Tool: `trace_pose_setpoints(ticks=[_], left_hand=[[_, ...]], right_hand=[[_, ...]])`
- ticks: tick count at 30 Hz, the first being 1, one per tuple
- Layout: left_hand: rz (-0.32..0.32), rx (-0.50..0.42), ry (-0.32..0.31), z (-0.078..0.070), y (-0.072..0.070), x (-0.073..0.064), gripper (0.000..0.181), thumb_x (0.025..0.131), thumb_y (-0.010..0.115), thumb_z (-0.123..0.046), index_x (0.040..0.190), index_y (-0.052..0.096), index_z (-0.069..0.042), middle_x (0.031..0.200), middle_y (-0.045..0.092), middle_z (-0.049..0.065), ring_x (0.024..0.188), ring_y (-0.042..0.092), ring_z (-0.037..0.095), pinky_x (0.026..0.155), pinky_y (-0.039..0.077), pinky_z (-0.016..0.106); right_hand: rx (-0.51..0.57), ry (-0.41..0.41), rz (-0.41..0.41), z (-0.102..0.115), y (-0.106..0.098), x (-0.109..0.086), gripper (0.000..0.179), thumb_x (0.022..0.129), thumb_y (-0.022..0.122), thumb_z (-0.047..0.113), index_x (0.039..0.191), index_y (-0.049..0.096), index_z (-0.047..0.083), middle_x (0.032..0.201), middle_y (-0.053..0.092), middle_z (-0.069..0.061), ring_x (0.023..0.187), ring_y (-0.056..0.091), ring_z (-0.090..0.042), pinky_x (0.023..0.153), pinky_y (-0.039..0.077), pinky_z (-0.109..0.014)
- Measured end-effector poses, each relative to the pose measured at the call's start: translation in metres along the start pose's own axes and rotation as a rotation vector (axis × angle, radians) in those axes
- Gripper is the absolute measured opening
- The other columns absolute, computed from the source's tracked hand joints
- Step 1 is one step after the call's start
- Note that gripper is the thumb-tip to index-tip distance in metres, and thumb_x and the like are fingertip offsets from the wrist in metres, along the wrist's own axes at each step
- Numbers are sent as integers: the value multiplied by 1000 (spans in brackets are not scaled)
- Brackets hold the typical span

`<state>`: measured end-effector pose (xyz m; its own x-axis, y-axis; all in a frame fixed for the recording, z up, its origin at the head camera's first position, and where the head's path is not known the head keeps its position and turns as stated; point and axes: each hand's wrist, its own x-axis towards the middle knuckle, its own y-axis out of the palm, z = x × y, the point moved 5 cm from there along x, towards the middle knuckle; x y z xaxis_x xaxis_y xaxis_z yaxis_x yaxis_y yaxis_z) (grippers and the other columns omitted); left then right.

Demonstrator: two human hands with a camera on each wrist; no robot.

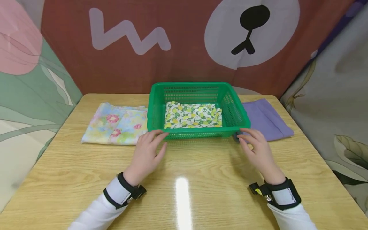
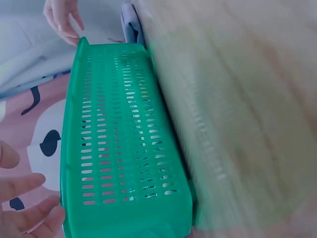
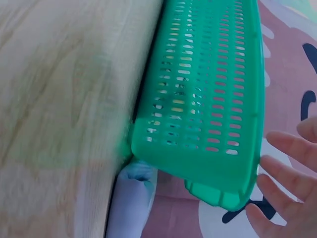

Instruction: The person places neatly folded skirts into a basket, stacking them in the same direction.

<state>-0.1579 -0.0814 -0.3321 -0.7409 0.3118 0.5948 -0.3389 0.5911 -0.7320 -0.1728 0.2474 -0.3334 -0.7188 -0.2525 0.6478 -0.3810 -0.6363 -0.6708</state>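
A green plastic basket with slotted walls stands on the wooden table, and inside it lies a folded cloth with a yellow lemon and green leaf print. My left hand is at the basket's front left corner, fingers loosely extended with the tips right at the rim. At the front right corner, my right hand has its fingers spread and slightly bent, fingertips close to the rim. In the right wrist view, the right fingers reach the rim's outer edge. Neither hand curls round the rim.
Left of the basket lies a folded pastel cloth with pink flowers. To the right is a folded purple cloth, partly behind the basket. A small dark object shows beside the right fingertips. A printed curtain hangs behind the table.
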Motion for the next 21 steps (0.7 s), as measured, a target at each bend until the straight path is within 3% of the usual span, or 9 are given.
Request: trace_pose_setpoints(ticks=[6, 12, 17, 21], left_hand=[[104, 41, -75, 3, 4, -13, 28, 91, 58, -16, 113, 65, -1, 109, 62, 13, 102, 58, 30, 86, 46, 47], [248, 73, -143, 4, 14, -23, 30, 90, 61, -18, 115, 64, -1, 117, 61, 17, 110, 57, 35, 94, 45, 51], [378, 168, -171, 6, 22, -31, 52, 84, 70, -24, 129, 55, -2, 127, 52, 29, 118, 50, 45, 95, 43, 57], [492, 177, -251, 10, 25, -36, 68, 78, 77, -28, 136, 49, -5, 135, 41, 36, 124, 40, 55, 96, 39, 65]], right_hand=[[3, 84, 97, -3, -2, -11, 13, 89, 60, 0, 96, 70, -4, 103, 68, -17, 100, 60, -34, 90, 42, -30], [5, 132, 270, -7, 9, -20, 18, 93, 57, 8, 100, 69, -3, 103, 68, -18, 99, 62, -35, 87, 46, -47], [41, 183, 403, -11, 21, -27, 20, 92, 61, 11, 104, 68, -2, 107, 67, -18, 104, 61, -37, 90, 46, -51], [48, 214, 469, -13, 27, -32, 26, 88, 66, 13, 109, 66, -3, 113, 65, -20, 109, 58, -39, 93, 44, -53]])
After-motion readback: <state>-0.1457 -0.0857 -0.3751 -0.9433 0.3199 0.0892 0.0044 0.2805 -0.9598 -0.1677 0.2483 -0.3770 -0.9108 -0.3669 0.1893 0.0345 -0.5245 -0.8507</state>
